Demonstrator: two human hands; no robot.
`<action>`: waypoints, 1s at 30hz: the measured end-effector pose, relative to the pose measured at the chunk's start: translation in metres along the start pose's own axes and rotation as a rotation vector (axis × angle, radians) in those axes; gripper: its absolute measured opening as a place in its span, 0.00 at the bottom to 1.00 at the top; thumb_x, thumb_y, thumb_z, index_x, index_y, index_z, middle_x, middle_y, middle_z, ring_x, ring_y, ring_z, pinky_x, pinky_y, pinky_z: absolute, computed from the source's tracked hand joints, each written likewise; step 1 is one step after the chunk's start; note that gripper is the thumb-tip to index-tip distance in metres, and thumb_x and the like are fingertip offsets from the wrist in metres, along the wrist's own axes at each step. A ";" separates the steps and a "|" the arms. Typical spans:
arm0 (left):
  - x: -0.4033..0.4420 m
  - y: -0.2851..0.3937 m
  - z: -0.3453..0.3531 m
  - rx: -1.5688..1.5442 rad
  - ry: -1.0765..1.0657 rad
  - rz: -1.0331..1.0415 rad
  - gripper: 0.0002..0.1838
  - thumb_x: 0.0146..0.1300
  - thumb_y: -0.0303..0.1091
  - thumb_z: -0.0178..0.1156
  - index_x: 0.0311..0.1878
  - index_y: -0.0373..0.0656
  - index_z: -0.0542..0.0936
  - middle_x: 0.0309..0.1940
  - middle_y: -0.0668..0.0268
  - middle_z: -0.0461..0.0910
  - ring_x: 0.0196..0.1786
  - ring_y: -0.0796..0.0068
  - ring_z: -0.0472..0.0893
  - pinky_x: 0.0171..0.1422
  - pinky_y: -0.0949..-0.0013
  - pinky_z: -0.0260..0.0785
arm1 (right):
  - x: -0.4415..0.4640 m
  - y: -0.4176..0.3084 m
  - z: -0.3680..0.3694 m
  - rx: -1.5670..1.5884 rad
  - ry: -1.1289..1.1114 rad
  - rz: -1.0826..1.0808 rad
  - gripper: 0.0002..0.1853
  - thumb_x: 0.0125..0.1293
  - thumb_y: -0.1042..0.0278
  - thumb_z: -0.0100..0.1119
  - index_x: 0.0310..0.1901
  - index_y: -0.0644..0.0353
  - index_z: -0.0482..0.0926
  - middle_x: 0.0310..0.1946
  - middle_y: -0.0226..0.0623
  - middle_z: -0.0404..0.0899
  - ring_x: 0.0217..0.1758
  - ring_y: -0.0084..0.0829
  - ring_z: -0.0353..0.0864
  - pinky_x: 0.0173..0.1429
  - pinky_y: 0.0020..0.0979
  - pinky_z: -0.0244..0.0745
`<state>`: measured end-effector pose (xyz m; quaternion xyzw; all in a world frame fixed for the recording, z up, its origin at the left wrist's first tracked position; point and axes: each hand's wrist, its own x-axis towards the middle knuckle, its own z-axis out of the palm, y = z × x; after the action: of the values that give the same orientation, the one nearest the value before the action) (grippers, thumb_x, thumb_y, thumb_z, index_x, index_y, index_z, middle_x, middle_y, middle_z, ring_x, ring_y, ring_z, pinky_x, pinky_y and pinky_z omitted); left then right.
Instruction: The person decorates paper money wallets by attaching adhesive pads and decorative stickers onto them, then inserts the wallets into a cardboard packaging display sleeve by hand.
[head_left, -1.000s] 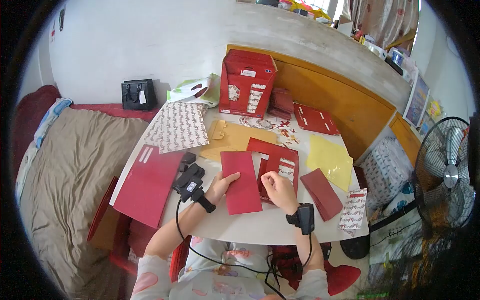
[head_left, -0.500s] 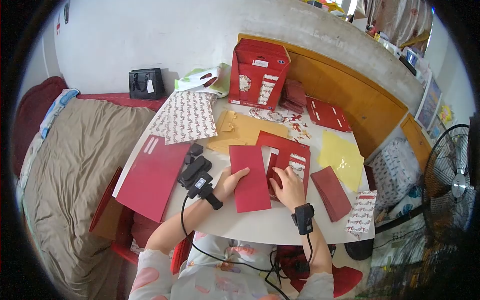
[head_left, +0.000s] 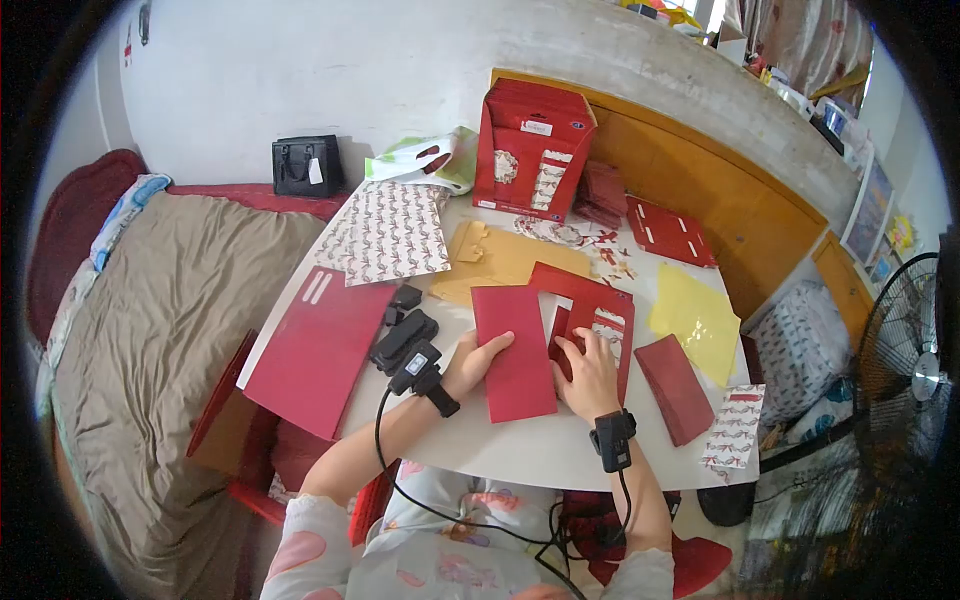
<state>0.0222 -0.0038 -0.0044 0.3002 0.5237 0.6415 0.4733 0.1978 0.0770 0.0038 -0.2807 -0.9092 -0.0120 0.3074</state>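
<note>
My left hand point(head_left: 473, 367) pinched the red panel point(head_left: 515, 355), thumb on top | right hand point(head_left: 592, 378): fingers bent at the windowed card point(head_left: 610, 318), grip unclear to me | panel over the white table's point(head_left: 470, 437) near side | light, even thumb pressure seemed best against creasing | long axis ran away from me, far end leaning slightly left

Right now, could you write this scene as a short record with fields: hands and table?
Left hand: holding a plain red rectangular paper piece
Right hand: curled over a flat red printed cardboard panel; grip unclear
Farther right: dark red rectangular paper stack, yellow paper sheet
Left side of table: large flat red panel with two pale strips
Back: tall red cardboard box
</note>
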 end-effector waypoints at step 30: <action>0.010 -0.014 -0.006 -0.096 -0.051 0.010 0.17 0.58 0.36 0.55 0.45 0.31 0.72 0.37 0.59 0.77 0.38 0.73 0.77 0.42 0.73 0.70 | -0.001 0.000 -0.002 -0.011 -0.035 0.026 0.18 0.51 0.64 0.59 0.44 0.58 0.74 0.46 0.41 0.66 0.48 0.40 0.65 0.50 0.38 0.64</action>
<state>0.0169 0.0033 -0.0210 0.2962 0.4785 0.6605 0.4971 0.1995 0.0760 0.0044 -0.2944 -0.9105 -0.0081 0.2902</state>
